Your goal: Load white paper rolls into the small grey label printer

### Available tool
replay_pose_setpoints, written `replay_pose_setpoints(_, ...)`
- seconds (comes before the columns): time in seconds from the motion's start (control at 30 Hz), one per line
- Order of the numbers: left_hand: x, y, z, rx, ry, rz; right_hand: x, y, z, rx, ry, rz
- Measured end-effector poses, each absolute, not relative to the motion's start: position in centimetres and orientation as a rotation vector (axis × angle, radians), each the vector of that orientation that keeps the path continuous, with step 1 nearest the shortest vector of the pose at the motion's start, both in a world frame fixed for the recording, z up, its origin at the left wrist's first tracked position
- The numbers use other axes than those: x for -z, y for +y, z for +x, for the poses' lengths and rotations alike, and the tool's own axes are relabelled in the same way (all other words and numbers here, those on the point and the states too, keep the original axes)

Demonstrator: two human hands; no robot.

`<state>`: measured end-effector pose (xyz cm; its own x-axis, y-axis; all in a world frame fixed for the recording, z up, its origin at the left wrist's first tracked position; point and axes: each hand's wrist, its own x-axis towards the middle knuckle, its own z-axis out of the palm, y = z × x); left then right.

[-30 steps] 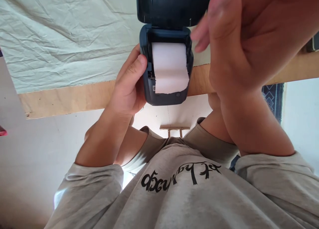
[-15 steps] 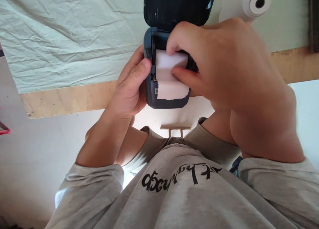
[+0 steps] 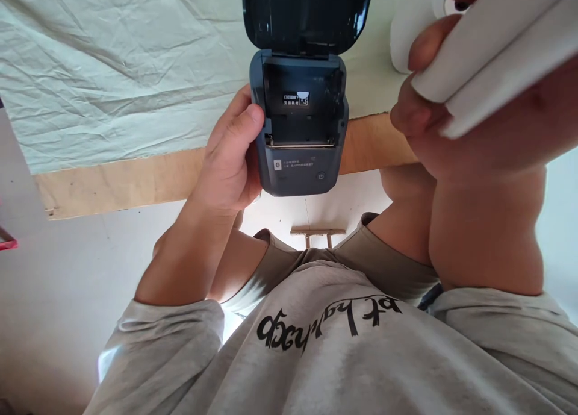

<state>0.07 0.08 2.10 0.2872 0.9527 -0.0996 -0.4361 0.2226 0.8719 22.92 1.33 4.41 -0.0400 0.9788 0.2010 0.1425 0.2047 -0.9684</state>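
A small dark blue plastic printer (image 3: pixel 298 126), lid raised and cut off above, is gripped at its side by the left hand (image 3: pixel 230 156) over the wooden table edge (image 3: pixel 121 183). A white paper roll (image 3: pixel 492 47), partly out of frame, is clasped in the right hand (image 3: pixel 478 132).

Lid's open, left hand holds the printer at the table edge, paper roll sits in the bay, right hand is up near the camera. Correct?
Not quite: the bay of the printer is empty. The paper roll is in the right hand, up near the camera. The head view shows it. The rest stands: lid open, left hand holding the printer at the table edge.
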Motion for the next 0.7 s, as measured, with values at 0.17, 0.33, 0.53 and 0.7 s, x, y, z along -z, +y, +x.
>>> replay_pose_setpoints(0.17,-1.8,0.1,-0.1,-1.073,0.82,0.863,-2.8,1.0,23.1,-0.85,-1.35,-1.097)
replay_pose_setpoints(0.33,-1.6,0.2,-0.4,-1.052,0.73,0.879,-2.6,1.4,23.7,-0.347,-1.88,-1.176)
replay_pose_setpoints(0.53,-1.7,0.2,-0.3,-1.062,0.701,0.853,-2.4,1.6,23.4,-0.264,-2.007,-1.262)
replay_pose_setpoints(0.7,-1.8,0.2,-0.4,-1.039,0.685,0.86,-2.8,1.1,23.3,-0.312,-2.046,-1.375)
